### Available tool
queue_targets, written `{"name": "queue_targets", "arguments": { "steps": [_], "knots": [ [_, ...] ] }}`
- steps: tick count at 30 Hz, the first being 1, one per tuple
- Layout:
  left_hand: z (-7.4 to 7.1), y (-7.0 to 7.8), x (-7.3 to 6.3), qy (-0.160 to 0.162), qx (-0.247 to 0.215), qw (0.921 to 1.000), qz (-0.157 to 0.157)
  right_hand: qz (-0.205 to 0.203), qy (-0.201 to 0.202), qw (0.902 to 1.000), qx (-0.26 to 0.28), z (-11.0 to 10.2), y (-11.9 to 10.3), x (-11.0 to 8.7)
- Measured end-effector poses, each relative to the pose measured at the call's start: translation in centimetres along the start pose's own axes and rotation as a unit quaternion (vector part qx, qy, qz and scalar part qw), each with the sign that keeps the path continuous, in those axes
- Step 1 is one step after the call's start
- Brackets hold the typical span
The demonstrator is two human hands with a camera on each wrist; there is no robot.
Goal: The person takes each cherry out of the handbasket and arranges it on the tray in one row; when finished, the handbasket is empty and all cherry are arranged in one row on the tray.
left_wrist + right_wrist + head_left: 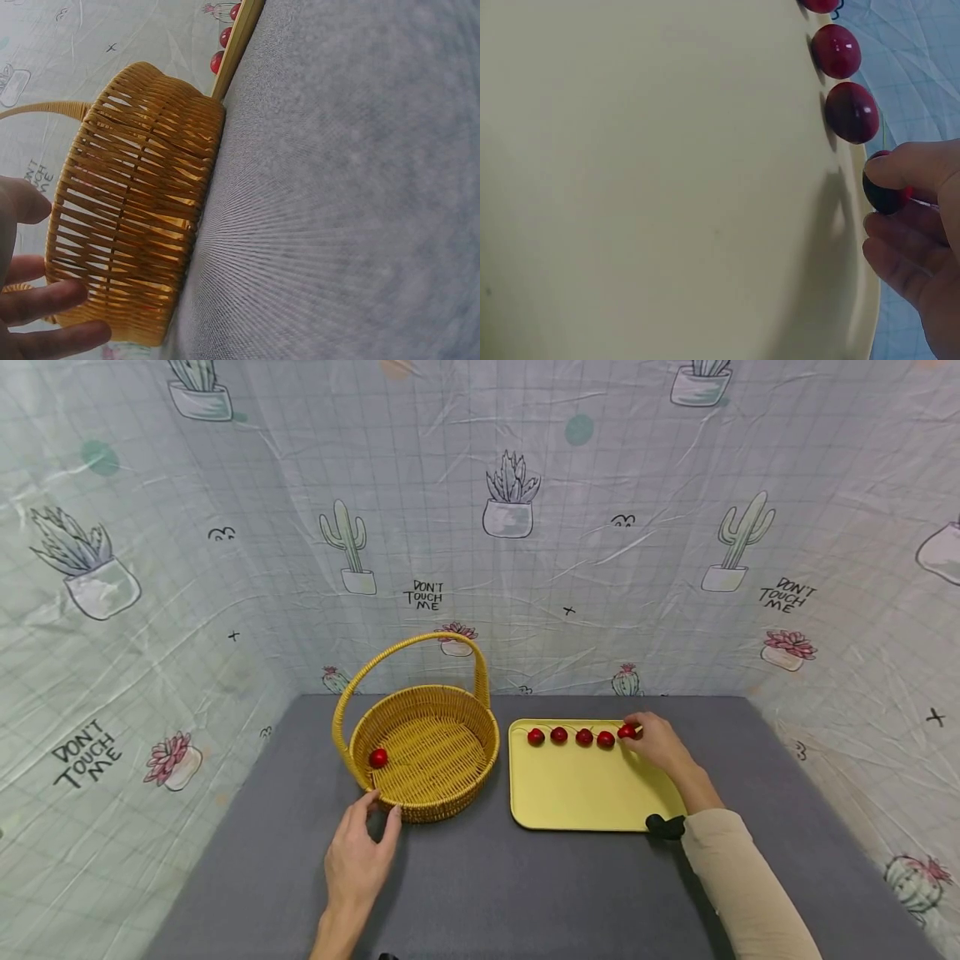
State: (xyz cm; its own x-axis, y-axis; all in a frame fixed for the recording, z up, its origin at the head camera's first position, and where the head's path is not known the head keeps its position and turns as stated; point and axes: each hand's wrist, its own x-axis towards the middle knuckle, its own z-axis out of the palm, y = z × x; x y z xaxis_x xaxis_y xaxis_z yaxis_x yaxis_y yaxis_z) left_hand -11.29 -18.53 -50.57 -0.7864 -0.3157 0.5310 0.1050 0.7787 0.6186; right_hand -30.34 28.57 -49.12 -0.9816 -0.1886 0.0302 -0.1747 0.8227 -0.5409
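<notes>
At the tray's far right corner, my right hand [657,745] pinches a dark red cherry [885,184] between thumb and fingers. A row of several more cherries [558,736] with thin stems runs along the far edge of the yellow tray [577,793]. To the left stands a round yellow wicker basket [468,797] with a tall arched handle. One red cherry [378,758] lies inside it at the left. My left hand [358,853] is at the basket's near rim, fingers spread and loosely bent, holding nothing; the left wrist view shows its fingertips [94,335] beside the woven wall.
Basket and tray stand side by side on a grey table [480,893], a narrow gap between them. A printed cloth [450,510] hangs behind and on both sides. A black strap piece [664,827] at the right wrist overlaps the tray's near right corner.
</notes>
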Motion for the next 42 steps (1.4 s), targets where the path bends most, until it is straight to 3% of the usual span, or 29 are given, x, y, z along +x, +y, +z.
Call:
{"name": "queue_targets", "arguments": {
  "steps": [10,23,32,42],
  "knots": [
    [0.0,-0.1,-0.1,-0.001,0.003,1.0000,-0.001,0.023,-0.016,0.9996,-0.006,0.6,0.2,-0.2],
    [-0.2,0.0,-0.2,-0.003,-0.003,1.0000,0.002,0.023,-0.021,0.9994,-0.014,0.6,0.3,-0.3],
    [-0.1,0.0,-0.1,-0.006,-0.004,1.0000,-0.003,0.023,-0.030,0.9993,-0.006,-0.6,0.5,-0.4],
    [0.0,0.0,0.0,-0.004,-0.001,1.0000,-0.008,-0.009,-0.008,0.9998,-0.018,-2.2,-1.2,0.0]
  ]
}}
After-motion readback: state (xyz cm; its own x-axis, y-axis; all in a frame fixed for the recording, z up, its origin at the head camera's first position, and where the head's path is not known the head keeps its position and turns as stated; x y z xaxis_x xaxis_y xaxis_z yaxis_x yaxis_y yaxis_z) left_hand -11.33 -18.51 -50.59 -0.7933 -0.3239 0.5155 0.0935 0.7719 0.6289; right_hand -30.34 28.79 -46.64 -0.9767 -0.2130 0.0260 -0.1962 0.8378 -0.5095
